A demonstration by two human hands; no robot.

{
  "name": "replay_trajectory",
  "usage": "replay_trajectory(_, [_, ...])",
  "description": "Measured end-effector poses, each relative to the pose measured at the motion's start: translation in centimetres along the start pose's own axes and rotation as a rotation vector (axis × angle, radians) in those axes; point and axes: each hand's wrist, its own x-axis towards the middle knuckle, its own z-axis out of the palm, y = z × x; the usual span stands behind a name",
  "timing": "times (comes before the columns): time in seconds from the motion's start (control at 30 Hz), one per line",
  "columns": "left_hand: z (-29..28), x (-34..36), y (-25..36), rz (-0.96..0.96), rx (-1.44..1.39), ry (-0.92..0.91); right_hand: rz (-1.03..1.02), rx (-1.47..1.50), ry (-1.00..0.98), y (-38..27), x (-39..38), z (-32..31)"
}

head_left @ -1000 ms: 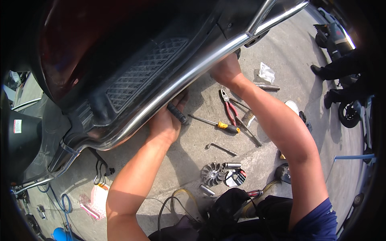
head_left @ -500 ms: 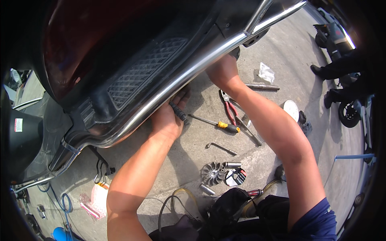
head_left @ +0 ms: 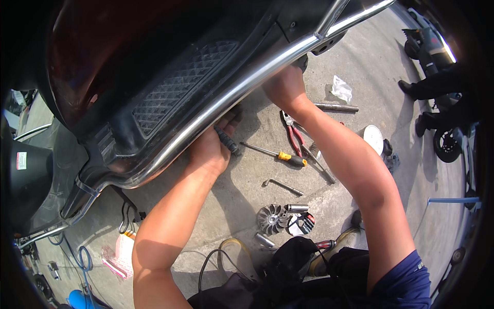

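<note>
A dark red and black scooter with a ridged footboard (head_left: 188, 85) and a chrome side rail (head_left: 242, 92) fills the upper left. Below the rail, my left hand (head_left: 208, 149) has its palm turned up and its fingers curled around a black ribbed handle (head_left: 226, 140); the handle's far end and the fingertips are in shade under the rail. My right hand (head_left: 285, 86) reaches in under the rail farther right, beside a dark rounded part. Its fingers are hidden, so what they touch does not show.
On the concrete lie red-handled pliers (head_left: 294, 138), a yellow-black screwdriver (head_left: 288, 158), an L-shaped wrench (head_left: 283, 187), a finned fan wheel (head_left: 270, 220), a socket (head_left: 264, 240), a metal bar (head_left: 337, 107) and a plastic bag (head_left: 341, 89). A person's dark-trousered legs (head_left: 437, 90) stand at right.
The view has shifted slightly, so the scooter sits a little farther left. My left hand has moved slightly left with the ribbed handle; my right hand stays under the rail.
</note>
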Motion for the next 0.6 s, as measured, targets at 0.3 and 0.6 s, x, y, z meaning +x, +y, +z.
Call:
replay_trajectory(0.3, [0.15, -0.22, -0.04, -0.006, -0.009, 0.011, 0.023, 0.117, 0.025, -0.09, -0.24, -0.35])
replay_trajectory(0.6, [0.14, 0.01, -0.02, 0.008, -0.050, -0.020, 0.036, 0.142, 0.082, -0.27, -0.31, -0.16])
